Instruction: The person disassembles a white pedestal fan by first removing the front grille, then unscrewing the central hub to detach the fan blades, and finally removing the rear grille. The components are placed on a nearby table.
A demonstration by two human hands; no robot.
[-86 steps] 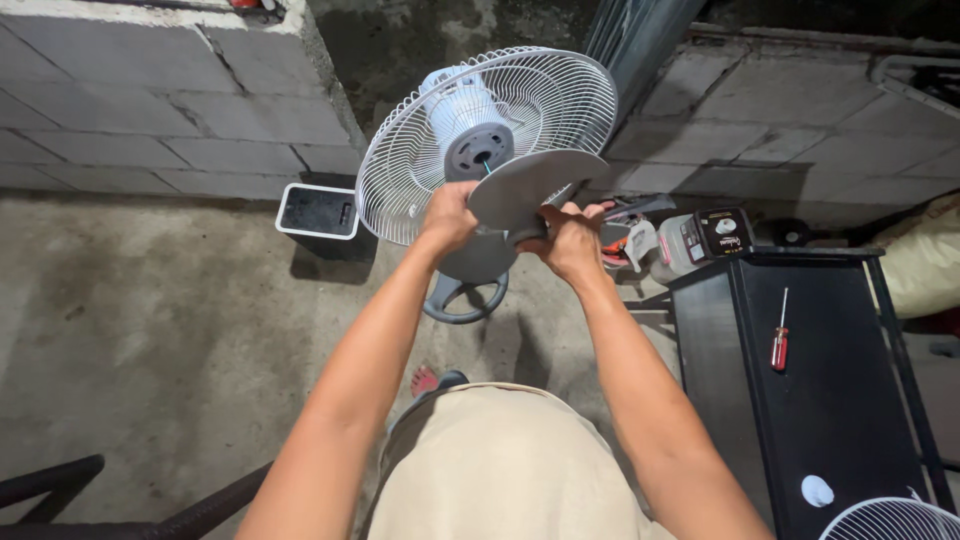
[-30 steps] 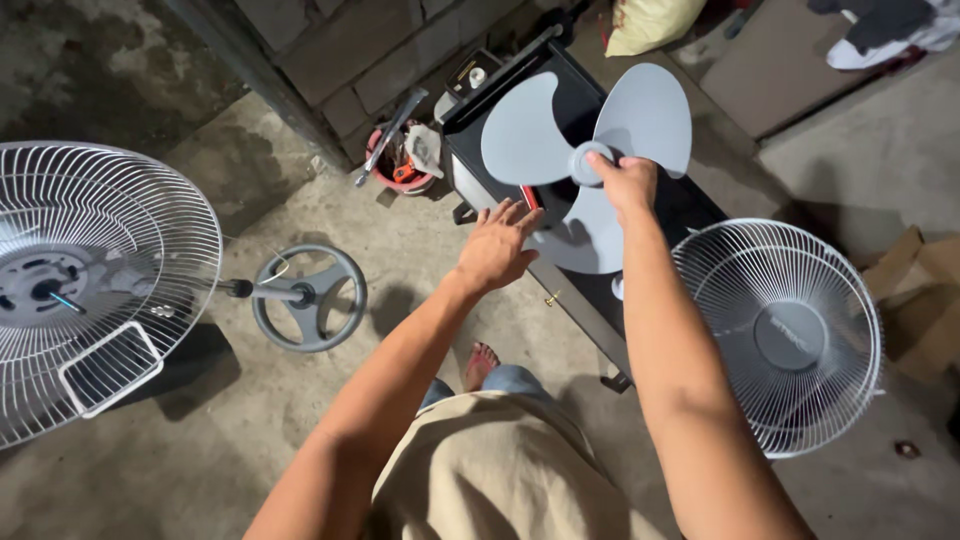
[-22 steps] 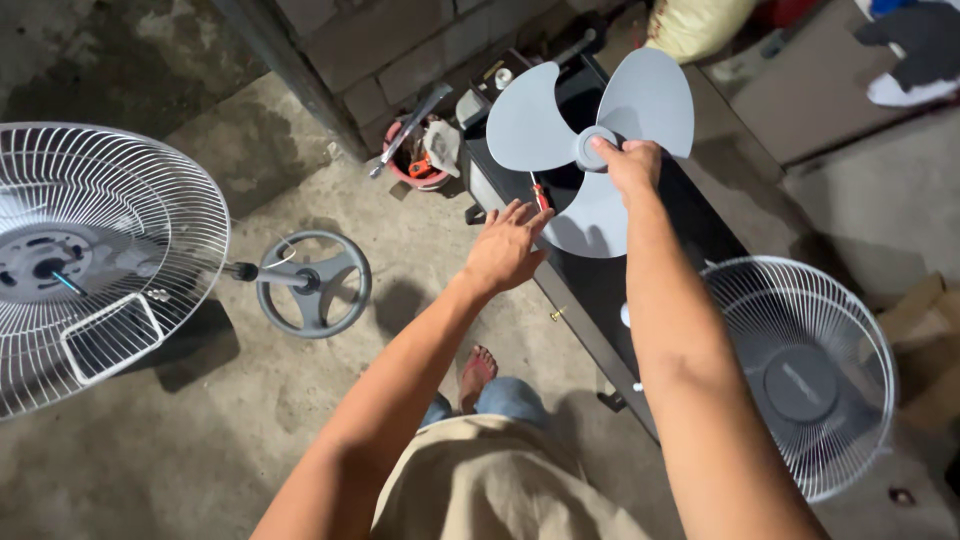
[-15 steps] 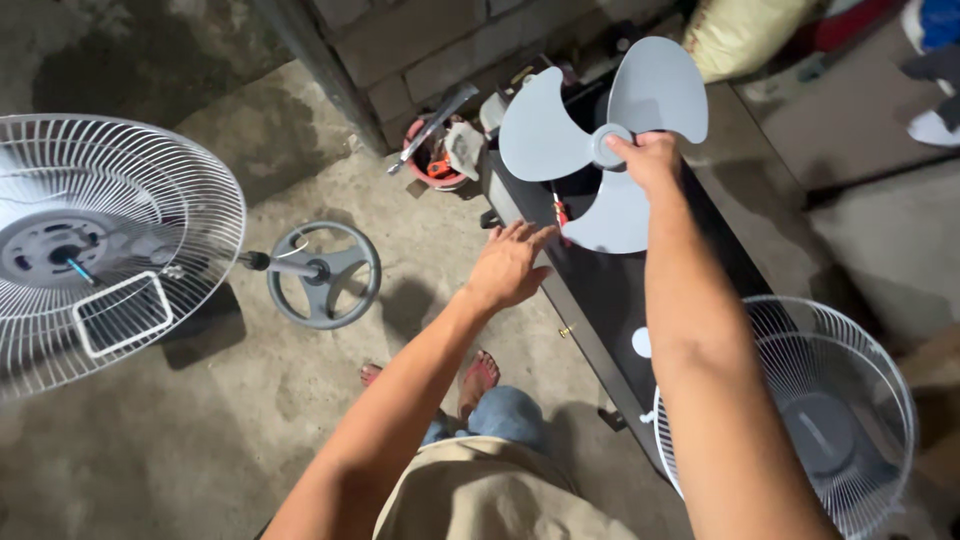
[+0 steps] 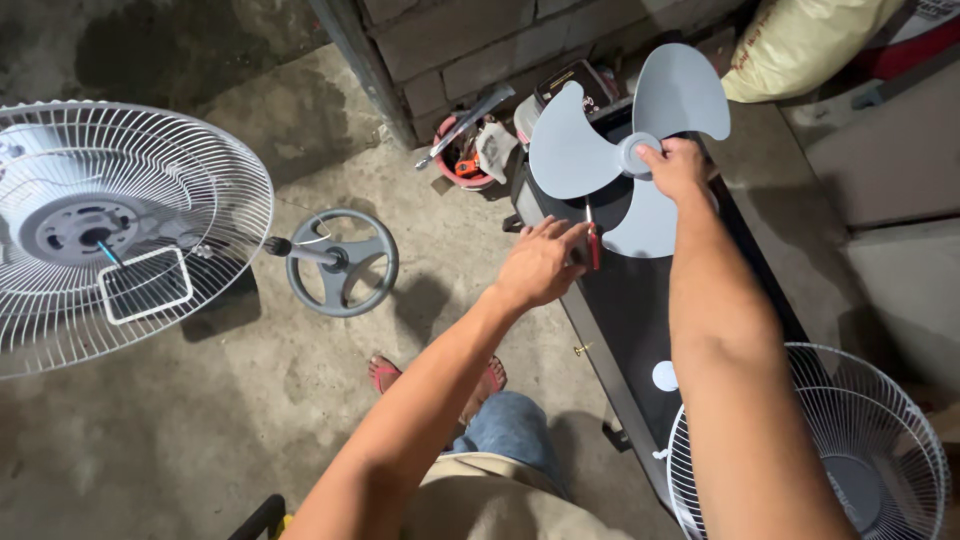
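Observation:
My right hand (image 5: 676,166) grips the hub of a grey three-bladed fan blade (image 5: 571,152), holding it above the far end of a black bench (image 5: 640,310). My left hand (image 5: 540,264) reaches over the bench's left edge, its fingers at a red-handled screwdriver (image 5: 593,243) lying there; I cannot tell whether it grips the tool. The fan body with its white rear grille (image 5: 120,225) lies on its side on the concrete floor at the left, its round grey base (image 5: 342,262) pointing toward me.
A white front fan grille (image 5: 860,450) leans at the bench's near right end. A red container with tools (image 5: 470,150) sits by the block wall. A tan sack (image 5: 800,45) lies at the top right. A white round cap (image 5: 666,376) rests on the bench.
I turned from the fan to the bench, carrying the blade off in my right hand. My left hand let go of the blade and moved down to the screwdriver.

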